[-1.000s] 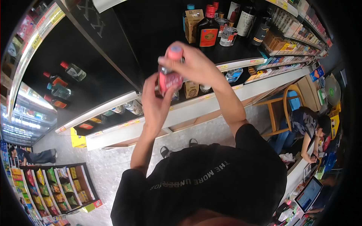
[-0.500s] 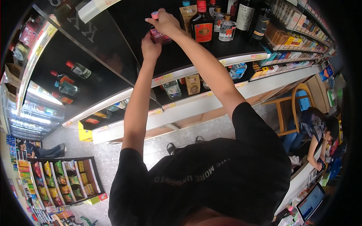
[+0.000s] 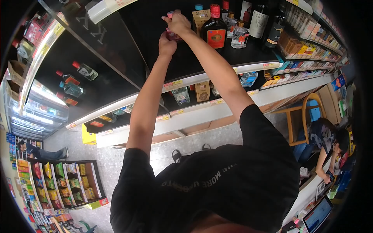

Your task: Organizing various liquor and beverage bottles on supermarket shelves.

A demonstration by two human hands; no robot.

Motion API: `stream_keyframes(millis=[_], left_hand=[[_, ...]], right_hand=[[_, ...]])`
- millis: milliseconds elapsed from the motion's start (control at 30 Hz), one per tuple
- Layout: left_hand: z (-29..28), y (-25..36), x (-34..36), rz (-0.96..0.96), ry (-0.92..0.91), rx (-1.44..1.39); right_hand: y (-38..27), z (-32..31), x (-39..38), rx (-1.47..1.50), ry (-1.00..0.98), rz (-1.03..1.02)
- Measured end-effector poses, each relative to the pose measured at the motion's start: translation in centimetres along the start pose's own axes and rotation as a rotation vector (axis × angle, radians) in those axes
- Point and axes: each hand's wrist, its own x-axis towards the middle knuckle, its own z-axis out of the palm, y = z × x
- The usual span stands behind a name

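Both my hands are closed around a small bottle with a pink cap [image 3: 170,14] and a pinkish label, on the black shelf [image 3: 198,62]. From the left, my left hand [image 3: 167,45] wraps its lower side. My right hand [image 3: 179,23] grips higher up, just below the cap, and covers most of the bottle. Close to the right hand stand a brown kraft-paper package [image 3: 201,18] and a dark flat bottle with a red cap and orange label [image 3: 216,35]. A small clear bottle [image 3: 239,37] is beside them.
Tall dark wine bottles [image 3: 258,21] stand farther right, then racks of small boxes [image 3: 305,33]. A lower shelf holds clear bottles [image 3: 181,95]. A wooden chair [image 3: 307,116] and a seated person [image 3: 324,143] are at the right; a snack rack [image 3: 64,182] stands lower left.
The whole view has shifted slightly, so the shelf and bottles sit a little farther right and lower. Both hands keep their grip on the pink-capped bottle, almost unmoved against the shelf.
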Motion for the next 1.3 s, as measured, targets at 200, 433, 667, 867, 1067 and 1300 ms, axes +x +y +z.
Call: stream_keyframes(millis=[200,433,667,867,1067,1300], left_hand=[[0.0,-0.7,1.5,0.020,-0.007,0.015],[0.6,0.8,0.1,-0.014,-0.078,-0.003],[1.4,0.4,1.1,0.017,-0.160,-0.103],[-0.7,3.5,-4.6,0.388,-0.062,-0.179],[-7.3,9.9,-22.0,0.233,0.004,-0.406],[-10.9,4.3,-34.1,0.015,0.034,-0.309]], right_hand=[[-0.3,0.9,1.4,0.016,-0.029,0.049],[1.1,1.4,1.4,-0.063,0.079,0.037],[-0.1,-0.8,0.0,-0.076,0.084,0.012],[-1.6,-2.5,-7.2,0.024,0.507,-0.479],[-3.4,-6.5,-22.5,0.754,0.096,-0.332],[-2.2,-2.6,-34.1,0.713,-0.233,-0.457]])
